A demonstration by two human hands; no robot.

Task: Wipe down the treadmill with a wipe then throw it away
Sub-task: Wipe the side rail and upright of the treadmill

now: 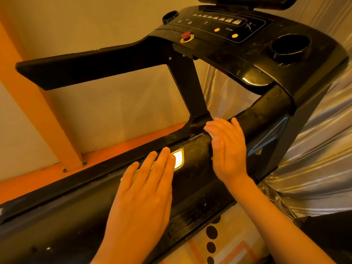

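The right hand (226,149) lay flat with its fingers straight and together, pressing a white wipe (208,133) onto the near handrail (198,147) of the treadmill (219,56). Only a small corner of the wipe showed, between the forefinger and thumb. Just to the left of it, the left hand (144,189) rested open on the same rail with straight fingers. Its fingertips touched a shiny metal plate (179,159) set into the rail, and the plate lay between the two hands.

Just beyond the right hand's fingertips, a black upright post (188,86) met the frame and blocked the way further along. The far handrail (76,67) reached out above and beyond the left hand. Well above both hands sat the console (224,25), with a red stop button (186,35) and two orange buttons (216,29).

A round cup holder (290,47) was sunk into the console above the right hand, and a smaller one (170,17) sat further off. Both were dark inside, and I could not tell what they held.

A silvery curtain (314,168) hung to the right of the right arm. An orange beam (38,111) stood against the wall, well to the left of the left hand. Below the right forearm was patterned floor (211,231) with dark dots.
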